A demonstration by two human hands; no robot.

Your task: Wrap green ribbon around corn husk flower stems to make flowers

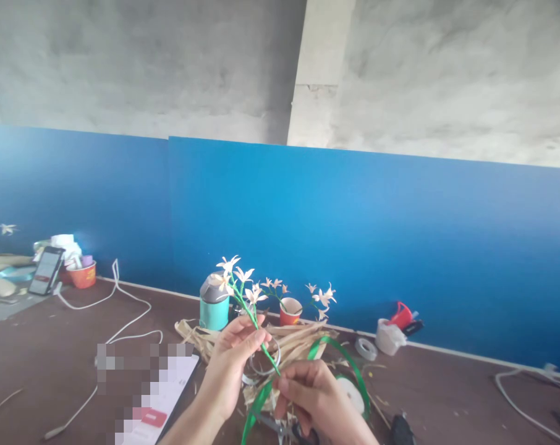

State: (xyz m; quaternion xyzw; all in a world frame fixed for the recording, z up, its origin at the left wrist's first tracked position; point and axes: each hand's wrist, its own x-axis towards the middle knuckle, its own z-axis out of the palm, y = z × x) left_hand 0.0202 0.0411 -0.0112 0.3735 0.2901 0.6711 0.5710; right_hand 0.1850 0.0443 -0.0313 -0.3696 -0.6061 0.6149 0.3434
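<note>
My left hand (231,355) pinches a green-wrapped stem (266,355) between thumb and fingers. Several pale, pointed-petal artificial flowers (254,295) branch from its upper end, which tilts up and to the left. At the stem's lower end, my right hand (314,392) is closed, thumb against fingers. A green ribbon (260,405) hangs beside these fingertips and loops to the right, near a white spool (352,395); whether the fingers also grip the ribbon I cannot tell. Scissors (280,425) lie under my right hand, partly hidden. Dry tan husk strips (303,337) spread behind both hands.
Behind the husks stand a teal jar (214,314) with a grey lid and a paper cup (290,314) with more flowers. A tape roll (366,348) and a white container (390,337) sit right. A phone-like screen (169,395) and white cable (134,318) lie left.
</note>
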